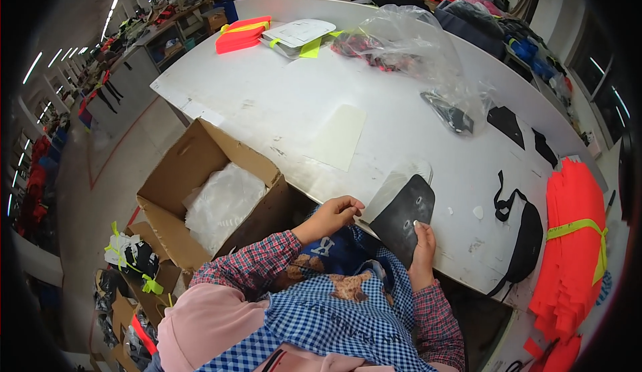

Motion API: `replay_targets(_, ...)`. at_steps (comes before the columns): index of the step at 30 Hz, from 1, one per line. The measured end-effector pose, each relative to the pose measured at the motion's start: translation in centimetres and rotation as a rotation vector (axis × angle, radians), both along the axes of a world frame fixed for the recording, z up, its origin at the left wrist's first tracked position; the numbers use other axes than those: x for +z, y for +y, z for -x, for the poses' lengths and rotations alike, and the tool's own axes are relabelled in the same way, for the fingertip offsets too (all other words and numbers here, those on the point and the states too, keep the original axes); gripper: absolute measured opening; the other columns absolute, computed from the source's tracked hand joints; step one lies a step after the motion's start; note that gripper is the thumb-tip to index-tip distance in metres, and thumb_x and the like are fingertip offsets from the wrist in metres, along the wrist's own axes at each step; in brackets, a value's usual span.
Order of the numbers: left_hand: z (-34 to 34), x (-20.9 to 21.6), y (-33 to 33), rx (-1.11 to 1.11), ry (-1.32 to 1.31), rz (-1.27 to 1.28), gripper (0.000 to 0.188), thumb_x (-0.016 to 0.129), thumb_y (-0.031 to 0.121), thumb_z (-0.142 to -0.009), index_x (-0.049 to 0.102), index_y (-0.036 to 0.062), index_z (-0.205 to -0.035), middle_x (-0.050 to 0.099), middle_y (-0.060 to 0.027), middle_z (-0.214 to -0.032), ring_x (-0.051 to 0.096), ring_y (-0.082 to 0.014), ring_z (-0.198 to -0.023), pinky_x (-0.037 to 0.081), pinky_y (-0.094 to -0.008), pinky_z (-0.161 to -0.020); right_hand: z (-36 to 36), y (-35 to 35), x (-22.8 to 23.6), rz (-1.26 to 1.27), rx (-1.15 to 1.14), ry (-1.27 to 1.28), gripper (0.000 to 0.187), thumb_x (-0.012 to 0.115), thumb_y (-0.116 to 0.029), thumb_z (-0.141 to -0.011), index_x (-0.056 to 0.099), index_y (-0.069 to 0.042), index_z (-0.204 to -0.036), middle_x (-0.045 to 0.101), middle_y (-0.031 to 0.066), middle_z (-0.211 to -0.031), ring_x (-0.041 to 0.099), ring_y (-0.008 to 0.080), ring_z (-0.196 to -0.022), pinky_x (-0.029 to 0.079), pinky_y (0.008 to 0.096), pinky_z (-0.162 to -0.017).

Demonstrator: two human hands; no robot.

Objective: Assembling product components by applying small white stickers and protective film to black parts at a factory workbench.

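Observation:
My right hand (422, 257) grips a dark, flat panel (399, 219) with two small holes by its right edge, the thumb lying on top. The panel is tilted over the table's near edge. Under its far side lies a stack of pale, translucent sheets (393, 183), partly covered. My left hand (332, 219) is just left of the panel, thumb and fingertips pinched together close to the sheets' near corner. Whether anything is between those fingertips is too small to tell. A single cream-coloured panel (339, 138) rests flat farther up the white table (267, 111).
An open cardboard box (160, 221) holding translucent sheets (224, 205) stands left of me. Bundled orange fabric (572, 238) and a black strapped piece (525, 238) lie right. Along the back are orange pieces (242, 36), tied white panels (301, 32) and a clear plastic bag (418, 41).

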State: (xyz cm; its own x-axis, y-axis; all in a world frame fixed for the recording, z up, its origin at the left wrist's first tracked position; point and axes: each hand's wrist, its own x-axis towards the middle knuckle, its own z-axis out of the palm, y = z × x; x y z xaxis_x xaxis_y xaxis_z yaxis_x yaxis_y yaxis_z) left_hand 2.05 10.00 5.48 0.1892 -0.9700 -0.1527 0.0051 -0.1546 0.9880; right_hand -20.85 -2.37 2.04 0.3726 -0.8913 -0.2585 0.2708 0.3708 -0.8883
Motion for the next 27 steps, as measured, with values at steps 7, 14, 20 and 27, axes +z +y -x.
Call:
replay_targets(7,0.6,1.9,-1.3,0.018,0.636,-0.133,0.034,0.053,0.025,-0.102,0.058,0.0013,-0.126,0.065,-0.0009,-0.100,0.059,-0.0069,-0.079,0.051,-0.0212,-0.073,-0.7,0.0,1.1,0.216,0.020,0.047,0.012,0.061,-0.016,-0.096,0.060,-0.004,-0.094,0.058,-0.0013,-0.088,0.051,0.0062,-0.082,0.042,0.0208,-0.075)
replay_targets(14,0.6,0.0,-3.2,-0.011,0.322,-0.030,0.027,0.060,0.022,-0.098,0.065,0.0026,-0.116,0.063,0.0046,-0.084,0.054,-0.0036,-0.067,0.046,-0.0193,-0.061,-1.3,-1.7,1.3,0.293,0.037,0.150,0.009,0.061,-0.011,-0.095,0.061,-0.002,-0.094,0.059,0.0000,-0.087,0.051,0.0073,-0.083,0.042,0.0218,-0.077)
replay_targets(20,0.0,-0.8,-5.6,0.053,0.253,-0.052,0.021,0.068,0.014,-0.091,0.067,0.0018,-0.109,0.062,0.0036,-0.078,0.052,-0.0038,-0.059,0.042,-0.0195,-0.050,-2.0,-4.7,-0.1,0.463,0.044,0.233,0.008,0.063,-0.011,-0.093,0.063,-0.002,-0.093,0.061,-0.0008,-0.086,0.052,0.0073,-0.083,0.043,0.0227,-0.077)
replay_targets(27,-0.7,-2.8,-7.3,0.088,0.097,-0.046,0.022,0.067,0.007,-0.091,0.063,-0.0035,-0.110,0.062,0.0005,-0.075,0.050,-0.0041,-0.055,0.042,-0.0202,-0.050,-2.2,-7.4,-2.4,0.405,-0.072,0.304,0.014,0.067,-0.015,-0.090,0.063,-0.001,-0.094,0.064,0.0019,-0.084,0.058,0.0103,-0.079,0.047,0.0251,-0.073)
